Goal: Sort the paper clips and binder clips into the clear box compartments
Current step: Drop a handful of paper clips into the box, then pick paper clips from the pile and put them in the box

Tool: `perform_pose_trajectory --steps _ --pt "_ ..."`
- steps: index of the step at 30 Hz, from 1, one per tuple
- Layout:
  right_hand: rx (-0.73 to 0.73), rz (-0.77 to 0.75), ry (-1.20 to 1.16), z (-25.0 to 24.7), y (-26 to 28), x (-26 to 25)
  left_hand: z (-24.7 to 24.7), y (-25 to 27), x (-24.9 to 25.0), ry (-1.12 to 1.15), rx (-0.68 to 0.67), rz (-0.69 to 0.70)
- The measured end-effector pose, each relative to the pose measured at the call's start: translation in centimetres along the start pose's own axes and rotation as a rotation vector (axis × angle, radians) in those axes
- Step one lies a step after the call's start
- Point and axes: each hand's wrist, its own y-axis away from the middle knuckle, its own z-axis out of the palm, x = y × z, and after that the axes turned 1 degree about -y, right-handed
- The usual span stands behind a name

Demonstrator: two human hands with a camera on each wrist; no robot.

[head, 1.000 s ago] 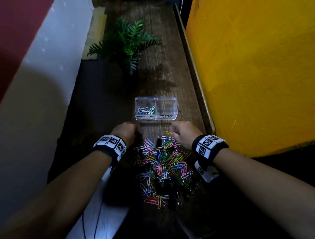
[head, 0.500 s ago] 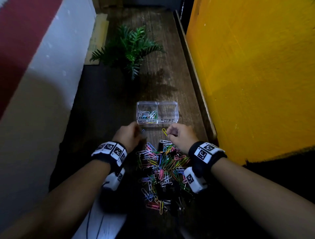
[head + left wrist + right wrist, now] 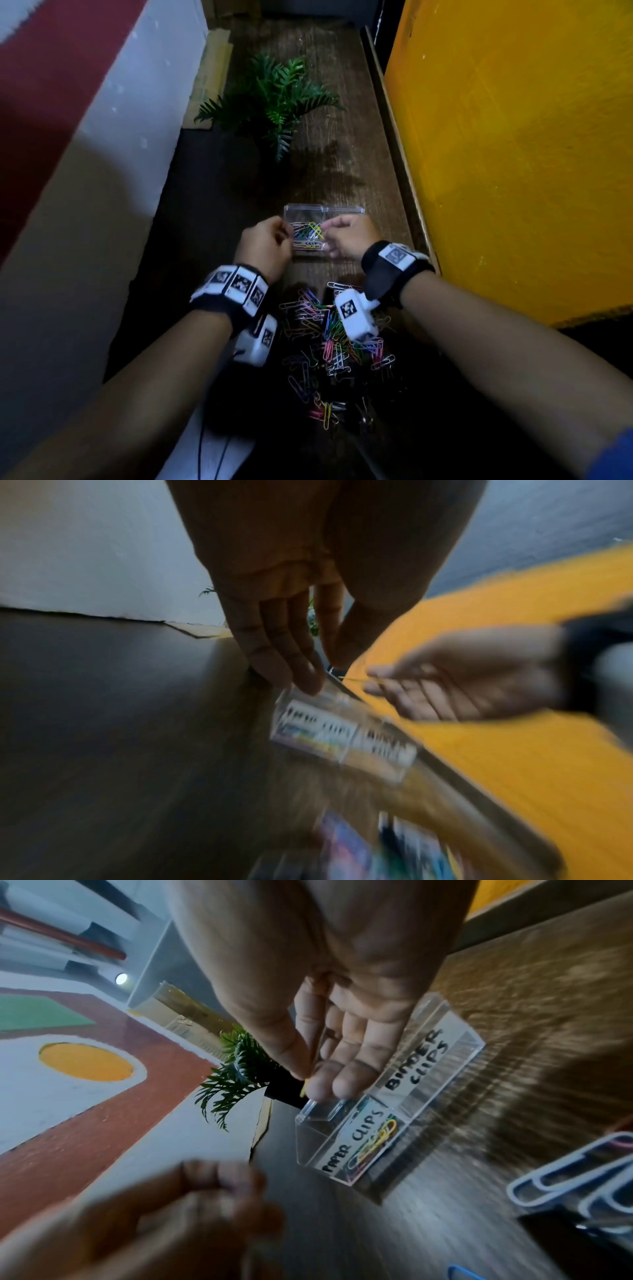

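We see the left hand at frame centre, over the left edge of the clear box; fingers straight in the wrist view, nothing visibly held. Box is hard plastic, square-cornered, two cells; coloured wire clips lie in the left one. Right hand pinches a yellow clip above that cell. Clip pile sits lower centre on the grainy wood shelf, its raised lip along the yellow wall.

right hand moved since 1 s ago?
Yes. The right hand left the clip pile and went forward to the clear box, over its paper-clip side.
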Motion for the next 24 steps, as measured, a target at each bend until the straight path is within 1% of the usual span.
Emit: perform_pose_trajectory --steps 3,4,6,9,11,13,15,17,19,21,23,24 --pt "-0.044 0.029 -0.025 0.9 -0.8 -1.4 0.0 3.9 -2.8 -0.077 -0.136 0.041" --pt "-0.047 0.009 0.003 0.9 -0.8 -1.6 0.2 5.3 -3.7 -0.111 -0.18 0.088" --pt "-0.042 -0.079 0.133 0.4 0.1 -1.2 0.6 8.2 -5.0 -0.17 -0.25 0.202" --pt "-0.055 -0.209 0.405 -1.5 3.8 0.9 1.5 12.5 -6.0 -0.22 -0.347 0.281" --pt "-0.084 -0.233 0.565 -3.1 7.7 3.2 2.3 15.1 -6.5 -0.237 -0.39 0.33" --pt "-0.089 -0.233 0.687 -4.3 11.6 5.9 2.9 17.3 -7.0 -0.204 -0.378 0.356" --pt "-0.112 -0.227 0.755 -4.9 15.1 8.6 3.6 19.1 -7.2 -0.143 -0.363 0.346" --pt "-0.132 -0.23 0.793 -4.7 18.0 10.8 4.3 20.3 -6.5 -0.132 -0.415 0.299" --pt "-0.165 -0.25 0.829 -3.9 20.3 12.5 5.2 20.7 -5.3 -0.263 -0.513 0.25" --pt "-0.261 -0.271 0.868 -2.8 21.8 13.7 6.0 20.6 -4.5 -0.401 -0.58 0.193" --pt "-0.35 -0.28 0.936 -1.7 22.7 14.7 6.4 20.1 -4.3 -0.427 -0.624 0.147" --pt "-0.366 -0.284 0.958 -1.4 22.8 15.2 6.4 19.9 -4.4 -0.417 -0.632 0.136"
